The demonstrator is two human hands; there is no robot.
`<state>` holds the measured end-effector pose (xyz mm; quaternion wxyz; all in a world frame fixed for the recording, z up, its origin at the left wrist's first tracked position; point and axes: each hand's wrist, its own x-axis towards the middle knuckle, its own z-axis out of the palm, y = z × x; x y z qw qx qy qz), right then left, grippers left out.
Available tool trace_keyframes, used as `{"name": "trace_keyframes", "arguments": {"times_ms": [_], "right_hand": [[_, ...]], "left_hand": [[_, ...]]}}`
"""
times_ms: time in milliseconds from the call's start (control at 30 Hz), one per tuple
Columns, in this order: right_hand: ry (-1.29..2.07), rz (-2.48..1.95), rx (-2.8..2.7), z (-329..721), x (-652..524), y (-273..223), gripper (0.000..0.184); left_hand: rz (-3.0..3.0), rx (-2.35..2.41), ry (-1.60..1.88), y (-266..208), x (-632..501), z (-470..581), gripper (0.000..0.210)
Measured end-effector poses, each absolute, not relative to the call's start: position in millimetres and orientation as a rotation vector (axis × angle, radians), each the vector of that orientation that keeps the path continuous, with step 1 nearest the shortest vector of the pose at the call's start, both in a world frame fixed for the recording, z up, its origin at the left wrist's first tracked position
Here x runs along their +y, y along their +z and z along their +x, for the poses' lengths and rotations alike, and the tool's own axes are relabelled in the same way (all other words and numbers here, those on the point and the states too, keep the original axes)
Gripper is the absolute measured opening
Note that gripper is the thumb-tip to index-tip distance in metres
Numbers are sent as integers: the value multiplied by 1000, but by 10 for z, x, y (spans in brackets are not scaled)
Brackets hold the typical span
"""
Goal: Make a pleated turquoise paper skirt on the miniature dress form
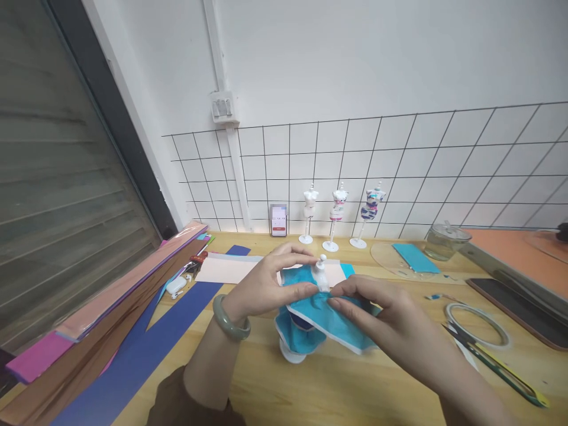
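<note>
A miniature dress form [320,273] with a white neck and base is at the middle of a wooden desk [257,384], layered in turquoise. The left hand [271,281] curves round its upper body, thumb at the chest; whether it grips firmly, I cannot tell. The right hand [386,305] pinches a white-edged turquoise panel [335,322] narrowly between thumb and forefinger at the bust. Steadying the form while keeping that pinch close and light should best avoid creases.

Phone [278,220], beyond the left hand [270,283]: row of small dark characters above a red bar [279,229], too small to read.
Readable text, labels, brands, numbers, signs: none.
</note>
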<state>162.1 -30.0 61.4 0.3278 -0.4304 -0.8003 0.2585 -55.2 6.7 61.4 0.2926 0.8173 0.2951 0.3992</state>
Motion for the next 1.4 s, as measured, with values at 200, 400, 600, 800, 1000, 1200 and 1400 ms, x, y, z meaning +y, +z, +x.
{"name": "trace_keyframes", "arguments": {"times_ms": [200, 400, 600, 800, 1000, 1200, 1400], "right_hand": [[716, -1103, -2083, 1593, -303, 597, 22], [768, -1137, -2030, 1616, -279, 544, 20], [683, -1086, -2059, 1605, -287, 574, 20], [612, -1033, -2077, 1604, -259, 567, 20], [693, -1042, -2045, 1595, -253, 550, 21], [717, -1040, -2022, 1606, -257, 532, 21], [709, -1057, -2028, 1606, -258, 507, 21]], "left_hand": [[2246, 899, 1070, 634, 32, -532, 49], [2260, 875, 1104, 601, 71, -530, 47], [2258, 896, 1118, 602, 52, -497, 44], [2331, 775, 1132, 562, 51, -460, 41], [2383, 736, 1094, 527, 105, -489, 55], [2412, 737, 1154, 531, 117, -445, 50], [2415, 743, 1155, 524, 106, -440, 47]]}}
